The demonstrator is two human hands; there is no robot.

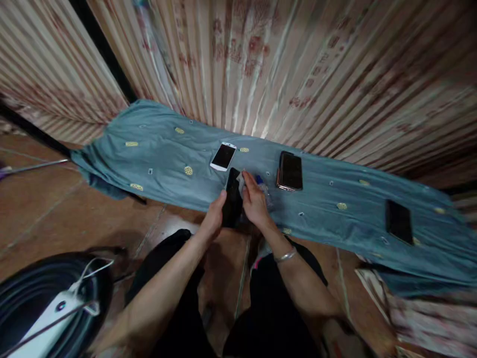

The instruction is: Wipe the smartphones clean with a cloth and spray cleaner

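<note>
My left hand (213, 215) grips a black smartphone (231, 201) by its left edge, tilted at the front edge of the cloth-covered bench. My right hand (255, 201) has its fingers closed on a small pale cloth (240, 182), held against the phone's upper right side. Just right of that hand is a clear bottle with a blue cap (259, 179), partly hidden by the hand. A white smartphone (223, 156) with a dark screen lies beyond my hands. To the right rests a dark phone in a case (289, 171), and further right another black phone (399, 222).
A blue-green cloth with yellow pineapple prints (164, 164) covers the long, narrow bench. Behind it hangs a pleated beige curtain (242, 64). At lower left lie a coil of black hose or cable (22, 278) and a white power strip (52, 318) on the tiled floor.
</note>
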